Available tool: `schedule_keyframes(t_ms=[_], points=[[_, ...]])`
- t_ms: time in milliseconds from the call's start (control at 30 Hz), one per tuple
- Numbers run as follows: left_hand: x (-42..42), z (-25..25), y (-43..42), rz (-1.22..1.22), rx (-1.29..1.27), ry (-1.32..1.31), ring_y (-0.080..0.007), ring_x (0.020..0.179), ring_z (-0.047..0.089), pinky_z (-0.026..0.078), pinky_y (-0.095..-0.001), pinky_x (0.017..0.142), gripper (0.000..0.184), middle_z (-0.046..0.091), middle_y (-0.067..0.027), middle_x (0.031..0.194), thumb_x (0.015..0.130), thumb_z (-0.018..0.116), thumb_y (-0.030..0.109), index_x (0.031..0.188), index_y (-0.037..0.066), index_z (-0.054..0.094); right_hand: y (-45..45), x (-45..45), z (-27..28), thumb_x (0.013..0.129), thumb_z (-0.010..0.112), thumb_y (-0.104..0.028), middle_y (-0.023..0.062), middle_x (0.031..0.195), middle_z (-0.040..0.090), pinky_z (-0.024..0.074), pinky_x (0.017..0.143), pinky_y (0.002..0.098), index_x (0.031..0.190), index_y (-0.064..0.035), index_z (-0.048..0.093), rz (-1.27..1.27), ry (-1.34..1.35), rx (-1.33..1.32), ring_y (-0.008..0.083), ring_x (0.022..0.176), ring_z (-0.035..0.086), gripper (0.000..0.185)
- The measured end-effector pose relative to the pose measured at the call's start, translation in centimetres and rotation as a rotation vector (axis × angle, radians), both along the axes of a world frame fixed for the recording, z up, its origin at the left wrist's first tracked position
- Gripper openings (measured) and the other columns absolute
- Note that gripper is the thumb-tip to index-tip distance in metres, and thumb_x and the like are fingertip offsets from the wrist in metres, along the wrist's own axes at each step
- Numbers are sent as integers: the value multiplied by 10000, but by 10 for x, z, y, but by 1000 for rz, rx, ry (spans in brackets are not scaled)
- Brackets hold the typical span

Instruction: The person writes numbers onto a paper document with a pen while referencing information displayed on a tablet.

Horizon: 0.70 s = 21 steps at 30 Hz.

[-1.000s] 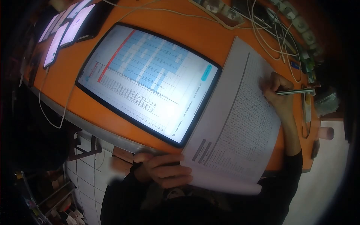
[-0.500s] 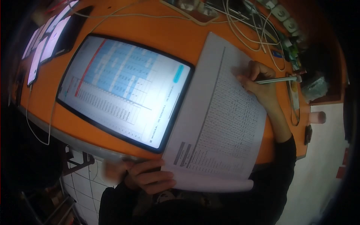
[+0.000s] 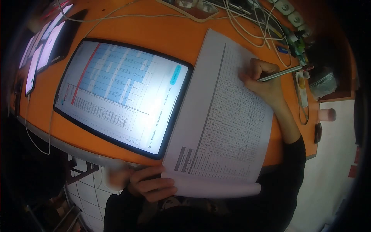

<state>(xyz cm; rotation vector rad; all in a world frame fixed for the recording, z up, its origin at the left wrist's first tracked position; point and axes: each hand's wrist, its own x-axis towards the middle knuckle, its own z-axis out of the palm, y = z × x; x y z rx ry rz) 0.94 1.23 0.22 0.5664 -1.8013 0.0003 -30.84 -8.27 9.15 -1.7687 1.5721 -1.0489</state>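
A printed sheet of paper (image 3: 189, 127), covered with a table of small figures, lies at a slant on the orange table, its near edge curled over the table's front. My right hand (image 3: 264, 79) grips a slim silver pen (image 3: 281, 73) over the sheet's upper right part; the fingers hide its tip. My left hand (image 3: 152, 183) is at the near left corner of the sheet, fingers bent over the paper's edge, the thumb out of sight. Left of the paper lies a tablet (image 3: 123, 96), its lit screen showing a spreadsheet with blue cells and a red line.
Several lit phones (image 3: 48, 42) lie at the far left, with a white cable (image 3: 28, 127) hanging from one. Tangled cables (image 3: 266, 23), a power strip (image 3: 295, 17) and a clear plastic bag (image 3: 324, 84) are at the far right. A pink cylinder (image 3: 327, 115) stands beyond the table's right side.
The view has shifted slightly, so tablet and paper appear a little further left. The pen's back end has tipped upward in view. Both hands keep their holds.
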Motion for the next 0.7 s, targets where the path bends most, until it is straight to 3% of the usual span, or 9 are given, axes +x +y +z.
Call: schedule_keyframes(t_ms=[167, 233, 333, 633, 700], points=[[0, 4, -2, -11, -11, -24, -32, 907, 513, 114, -371, 1023, 375, 504, 129, 894, 668, 617, 566, 905, 329, 449, 1, 3, 1, 657, 667, 29, -39, 501, 431, 295, 413, 157, 517, -93, 348, -1, -19, -8, 5, 451, 397, 369], [1, 4, -2, 1, -9, -33, -30, 908, 512, 114, -370, 1023, 374, 503, 130, 890, 669, 614, 571, 901, 329, 448, 2, 5, 4, 677, 652, 47, -34, 501, 439, 301, 385, 154, 531, -100, 357, -13, -181, 96, 6, 422, 404, 359], [-2, 2, -1, 2, -5, -1, -26, 903, 511, 119, -364, 1022, 368, 502, 133, 881, 673, 609, 574, 892, 327, 447, -2, 8, 3, 690, 640, 61, -31, 499, 444, 304, 359, 149, 543, -103, 364, 5, -272, 11, 9, 395, 411, 353], [4, 6, -2, -10, 1, -39, -29, 896, 514, 118, -362, 1023, 326, 512, 137, 883, 704, 601, 533, 906, 328, 448, -4, 7, 0, 648, 650, 46, -51, 526, 395, 297, 452, 169, 520, -100, 334, 24, -77, 1, 15, 486, 362, 371], [10, 8, -2, -116, 64, -102, -45, 891, 526, 118, -365, 1018, 328, 524, 138, 900, 695, 633, 484, 915, 318, 455, -3, 9, 1, 645, 644, 54, -49, 527, 396, 298, 452, 168, 520, -99, 332, 23, -70, 0, 17, 484, 364, 369]])
